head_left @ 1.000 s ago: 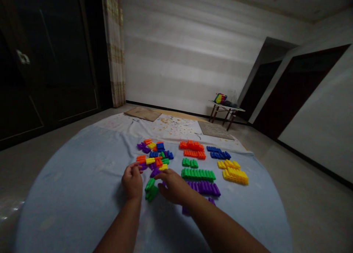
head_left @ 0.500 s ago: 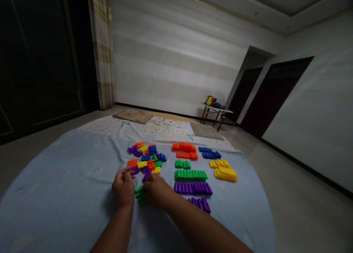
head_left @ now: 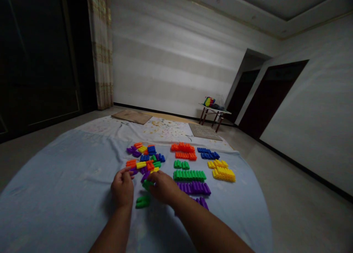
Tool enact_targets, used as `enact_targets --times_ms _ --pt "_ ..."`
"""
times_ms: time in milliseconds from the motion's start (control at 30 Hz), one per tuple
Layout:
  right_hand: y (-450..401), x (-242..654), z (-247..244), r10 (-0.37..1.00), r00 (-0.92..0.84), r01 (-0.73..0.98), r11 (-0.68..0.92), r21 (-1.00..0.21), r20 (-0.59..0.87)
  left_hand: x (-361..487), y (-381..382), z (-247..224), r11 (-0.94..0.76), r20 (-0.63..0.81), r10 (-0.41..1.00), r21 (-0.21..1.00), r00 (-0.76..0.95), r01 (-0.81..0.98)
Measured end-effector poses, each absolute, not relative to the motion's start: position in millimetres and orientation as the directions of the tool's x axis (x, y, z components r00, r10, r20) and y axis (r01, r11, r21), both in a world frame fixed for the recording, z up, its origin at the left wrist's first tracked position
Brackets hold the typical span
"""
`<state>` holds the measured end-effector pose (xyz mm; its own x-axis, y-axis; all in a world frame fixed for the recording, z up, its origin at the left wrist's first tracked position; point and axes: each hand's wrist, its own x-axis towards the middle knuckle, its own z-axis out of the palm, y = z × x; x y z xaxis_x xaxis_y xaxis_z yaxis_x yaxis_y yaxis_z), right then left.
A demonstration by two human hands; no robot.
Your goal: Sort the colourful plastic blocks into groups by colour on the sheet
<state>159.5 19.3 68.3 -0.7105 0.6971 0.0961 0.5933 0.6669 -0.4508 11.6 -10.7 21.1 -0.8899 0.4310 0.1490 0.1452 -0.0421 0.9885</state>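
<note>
My right hand point(head_left: 164, 188) pinches a green toy block point(head_left: 148, 184) just above the cloth. Closer to me, another green block point(head_left: 142, 202) lies by itself between my forearms. My left hand point(head_left: 122, 186) is at the near left edge of a mixed pile, its fingers curled together beside a purple block point(head_left: 134, 171). Whether those fingers hold anything is hidden. The pile has orange, yellow point(head_left: 141, 165), blue point(head_left: 145, 158), green and purple blocks.
Sorted rows lie to the right: orange point(head_left: 183, 148), green point(head_left: 189, 175), purple point(head_left: 196, 188), blue point(head_left: 210, 155) and yellow point(head_left: 224, 174). My right forearm covers part of the nearest purple row. A pale blue cloth point(head_left: 68, 194) covers the round table, with two flat boards at its far side.
My right hand has lifted a green block up and slightly right, away from the other green one, which stays on the cloth. My left hand has hardly moved.
</note>
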Motion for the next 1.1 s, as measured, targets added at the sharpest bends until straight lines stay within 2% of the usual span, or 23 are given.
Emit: enact_targets --times_ms 133,267,433,533,633,767,967,1100 --pt "25 176 68 0.810 -0.581 0.720 0.556 -0.416 0.077 13 -11 23 -0.033 0.145 0.437 0.989 -0.887 0.146" --pt "28 186 67 0.814 -0.580 0.766 0.544 -0.344 -0.004 14 -12 23 -0.025 0.144 0.438 0.989 -0.888 0.148" --pt "31 193 75 0.698 -0.707 0.633 0.697 -0.336 0.115 13 -11 21 -0.024 0.143 0.440 0.989 -0.886 0.148" --pt "32 194 76 0.587 -0.803 0.533 0.785 -0.316 0.103 12 -10 20 -0.029 0.147 0.437 0.988 -0.887 0.149" --pt "33 192 70 0.570 -0.819 0.529 0.791 -0.308 0.058 12 -9 19 -0.026 0.150 0.439 0.988 -0.886 0.155" --pt "34 190 60 0.608 -0.791 0.554 0.761 -0.338 0.072 11 -9 20 -0.019 0.148 0.439 0.988 -0.886 0.156" --pt "48 220 73 0.696 -0.698 0.535 0.665 -0.522 0.171 12 -9 23 -0.006 0.141 0.435 0.988 -0.889 0.153" --pt "79 265 89 0.741 -0.636 0.587 0.646 -0.488 0.216 13 -7 24 -0.007 0.124 0.426 0.991 -0.896 0.134"
